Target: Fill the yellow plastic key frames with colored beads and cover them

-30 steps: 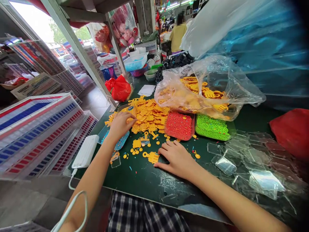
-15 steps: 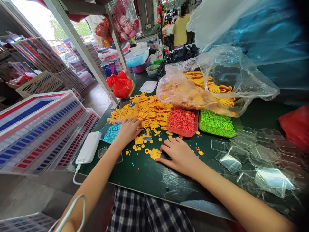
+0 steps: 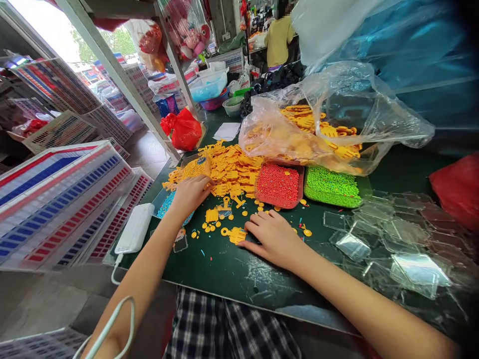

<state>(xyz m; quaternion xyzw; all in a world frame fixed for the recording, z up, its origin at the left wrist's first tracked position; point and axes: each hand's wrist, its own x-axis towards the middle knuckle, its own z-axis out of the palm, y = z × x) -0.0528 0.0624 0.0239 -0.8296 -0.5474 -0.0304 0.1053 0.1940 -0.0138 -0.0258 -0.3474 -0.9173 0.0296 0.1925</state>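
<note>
My left hand (image 3: 190,195) hangs palm down at the near edge of the tray of yellow beads (image 3: 194,167), its fingers bent and the thumb apart from them. Its fingertips are partly hidden. Under and beside the left wrist is a tray of blue beads (image 3: 164,203). My right hand (image 3: 275,238) rests on the table and holds the edge of a flat yellow plastic piece with a ring (image 3: 235,235) between fingers and thumb. Small dark and coloured spots show on that piece. A heap of similar yellow pieces (image 3: 235,167) lies beyond my hands.
Behind stand a tray of red beads (image 3: 279,183), a tray of green beads (image 3: 331,187) and a clear bag of yellow pieces (image 3: 299,132). Clear plastic cases (image 3: 407,244) lie right. A white power bank (image 3: 134,228) and a shelf post (image 3: 123,80) are left. A person (image 3: 278,42) is farther off.
My left hand has shifted left and slightly away, uncovering more of the yellow heap. My right hand keeps its hold on the yellow piece. The whole view has shifted a little.
</note>
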